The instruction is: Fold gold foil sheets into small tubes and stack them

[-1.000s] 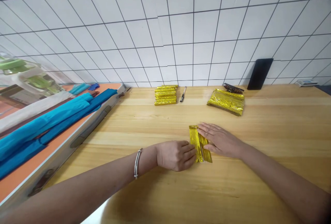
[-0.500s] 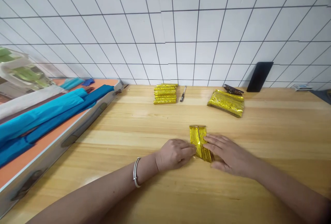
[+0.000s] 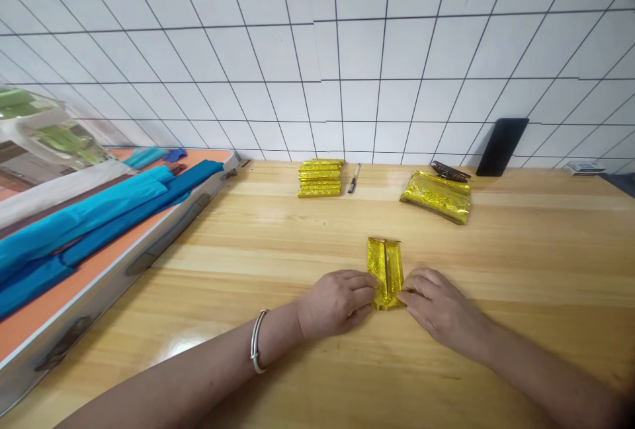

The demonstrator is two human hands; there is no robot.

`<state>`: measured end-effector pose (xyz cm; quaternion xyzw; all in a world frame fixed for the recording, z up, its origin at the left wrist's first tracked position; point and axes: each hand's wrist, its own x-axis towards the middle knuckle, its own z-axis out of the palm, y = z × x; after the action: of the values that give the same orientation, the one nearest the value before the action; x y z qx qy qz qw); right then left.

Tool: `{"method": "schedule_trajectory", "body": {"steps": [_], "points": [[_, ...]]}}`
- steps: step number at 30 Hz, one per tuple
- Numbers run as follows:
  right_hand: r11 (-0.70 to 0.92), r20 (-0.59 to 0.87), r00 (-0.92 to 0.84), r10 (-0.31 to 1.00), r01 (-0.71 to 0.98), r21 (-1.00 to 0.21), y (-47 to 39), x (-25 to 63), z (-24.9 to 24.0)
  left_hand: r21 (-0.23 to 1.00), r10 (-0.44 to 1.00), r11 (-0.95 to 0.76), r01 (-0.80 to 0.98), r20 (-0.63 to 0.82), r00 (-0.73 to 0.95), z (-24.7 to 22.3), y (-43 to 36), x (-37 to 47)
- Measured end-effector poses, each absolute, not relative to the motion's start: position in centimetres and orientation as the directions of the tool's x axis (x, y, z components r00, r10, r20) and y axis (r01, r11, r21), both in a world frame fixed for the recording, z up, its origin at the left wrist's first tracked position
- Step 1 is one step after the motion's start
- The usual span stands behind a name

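A folded sheet of shiny gold foil paper (image 3: 393, 264) lies on the wooden table, its two side flaps meeting at a lengthwise middle seam. My left hand (image 3: 342, 300), with a silver bangle on the wrist, pinches the sheet's lower left edge. At the lower right edge, the fingers of my right hand (image 3: 436, 307) are bent and closed on the same sheet. Both thumbs are partly hidden. Farther back lies a stack of flat gold foil sheets (image 3: 436, 197). To its left sits a group of narrow folded gold strips (image 3: 320, 179).
A pen (image 3: 354, 178) lies beside the strips. Behind the foil stack are a dark hair clip (image 3: 450, 171) and a black phone (image 3: 502, 147) leaning on the tiled wall. At left, blue folded fabric (image 3: 124, 217) rests on a raised orange surface (image 3: 163, 223).
My right hand has gone from lying flat with spread fingers on the foil to pinching its lower right edge. The foil now lies straighter. My left hand stays at the left edge.
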<state>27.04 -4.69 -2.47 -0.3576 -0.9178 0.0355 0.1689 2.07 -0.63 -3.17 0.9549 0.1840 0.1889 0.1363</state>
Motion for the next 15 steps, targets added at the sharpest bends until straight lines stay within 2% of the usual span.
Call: {"method": "schedule_trajectory", "body": {"steps": [6,10,15], "points": [[0.712,0.286,-0.658,0.696,0.685,-0.155,-5.7,26.5,-2.6,0.337,0.406,-0.893,0.298,0.315,0.858,-3.3,-1.2,2.4],[0.700,0.341,-0.625,0.702,0.693,-0.172,-6.2,26.3,-2.9,0.487,0.523,-0.805,0.340,0.308,0.795,-3.6,-1.7,2.5],[0.633,0.392,-0.510,0.766,0.707,-0.315,-6.4,26.0,-3.2,0.657,0.703,-0.639,0.400,0.287,0.651,-4.3,-2.2,3.0]]}}
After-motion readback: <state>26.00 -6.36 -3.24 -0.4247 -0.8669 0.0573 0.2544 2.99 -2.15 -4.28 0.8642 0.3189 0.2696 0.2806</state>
